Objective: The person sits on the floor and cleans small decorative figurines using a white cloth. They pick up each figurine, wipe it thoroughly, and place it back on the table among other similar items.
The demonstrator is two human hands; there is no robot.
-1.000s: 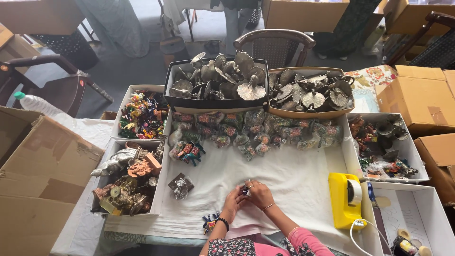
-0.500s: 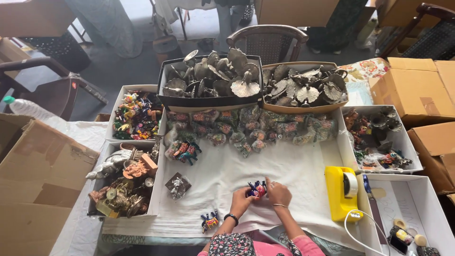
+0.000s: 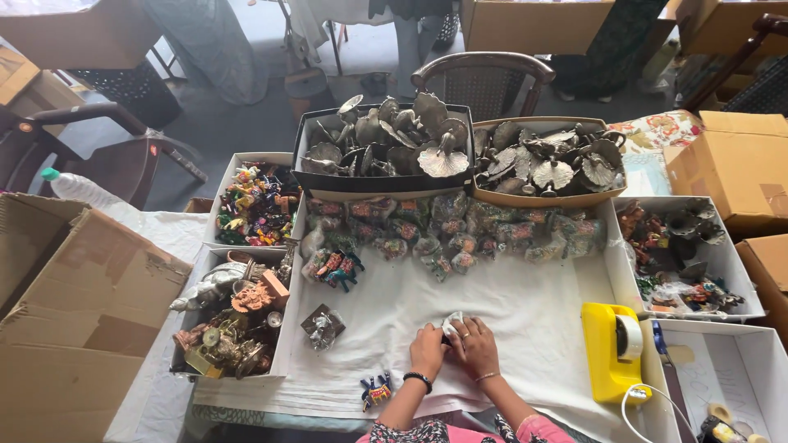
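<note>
A yellow tape dispenser [image 3: 611, 351] is sitting on the worktop's [image 3: 525, 303] white cloth at near right. Two far trays, one black [image 3: 384, 148] and one tan [image 3: 546, 162], are holding metal leaf-shaped pieces. A white box of colourful figurines [image 3: 256, 203] is lying far left, a cardboard box [image 3: 78, 316] is standing open at near left, and a small wrapped figurine [image 3: 322, 326] is lying beside it.

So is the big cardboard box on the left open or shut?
Open. The cardboard box has its top flaps folded outward and lying loose, not taped down, though its inside is out of view.
</note>
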